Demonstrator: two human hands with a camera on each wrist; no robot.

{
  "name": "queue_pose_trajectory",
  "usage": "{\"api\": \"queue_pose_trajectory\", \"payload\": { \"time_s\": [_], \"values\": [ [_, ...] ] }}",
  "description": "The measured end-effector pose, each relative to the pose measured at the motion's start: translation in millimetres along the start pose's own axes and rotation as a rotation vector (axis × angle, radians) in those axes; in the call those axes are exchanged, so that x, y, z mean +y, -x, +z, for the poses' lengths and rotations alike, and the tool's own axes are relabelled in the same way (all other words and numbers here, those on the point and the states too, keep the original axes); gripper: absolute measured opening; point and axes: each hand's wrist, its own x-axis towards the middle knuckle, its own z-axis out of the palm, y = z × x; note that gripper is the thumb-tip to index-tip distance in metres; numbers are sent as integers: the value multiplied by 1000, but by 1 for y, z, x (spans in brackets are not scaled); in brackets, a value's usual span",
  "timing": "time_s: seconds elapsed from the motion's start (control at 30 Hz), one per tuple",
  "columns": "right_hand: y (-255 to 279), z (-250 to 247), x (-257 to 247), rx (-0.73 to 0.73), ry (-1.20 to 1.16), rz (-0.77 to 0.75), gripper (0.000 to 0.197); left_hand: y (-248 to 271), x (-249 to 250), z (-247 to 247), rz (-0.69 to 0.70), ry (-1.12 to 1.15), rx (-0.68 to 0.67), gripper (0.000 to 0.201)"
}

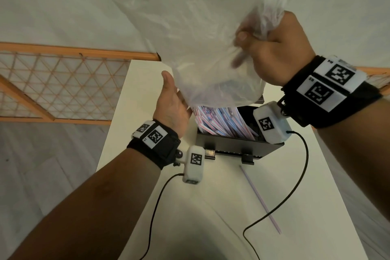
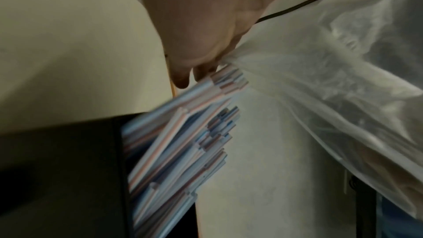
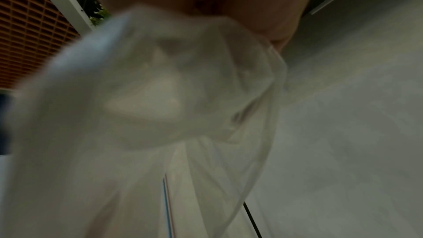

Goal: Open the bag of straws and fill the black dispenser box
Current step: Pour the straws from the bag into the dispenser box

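Note:
My right hand (image 1: 272, 48) is raised above the table and grips the bunched end of a clear plastic bag (image 1: 211, 48), which hangs mouth down. Striped straws (image 1: 221, 122) slide out of it in a slanted bundle into the open black dispenser box (image 1: 232, 143). To the left, the left hand (image 1: 172, 101) lies flat-palmed against the bag's lower side, thumb out, with its fingers hidden behind the plastic. In the left wrist view its fingers (image 2: 194, 46) touch the bag (image 2: 320, 79) beside the straws (image 2: 183, 142) and the box (image 2: 57, 169). The right wrist view shows only blurred bag (image 3: 160, 97).
The box stands near the far end of a narrow white table (image 1: 137, 186). One loose straw (image 1: 261, 200) lies on the table in front of the box. Black sensor cables (image 1: 295, 186) trail over the tabletop. An orange lattice rail (image 1: 63, 82) runs behind on the left.

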Motion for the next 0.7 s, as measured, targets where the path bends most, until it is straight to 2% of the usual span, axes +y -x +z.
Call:
{"api": "queue_pose_trajectory", "payload": {
  "time_s": [0.1,0.17,0.27,0.53,0.7],
  "values": [
    [-3,2,-3,-7,-8,-14,15,-5,-4,-6,-96,96,23,99],
    [-5,4,-5,-17,-15,-13,14,-8,-6,-10,-136,165,31,105],
    [-5,7,-6,-25,-26,-6,13,-13,-8,-12,-143,200,49,97],
    [-8,13,-10,-35,-35,-53,17,-17,-2,-22,-48,214,99,85],
    [-9,24,-15,-9,-96,-44,10,-15,1,-28,-48,221,112,83]
  ]
}}
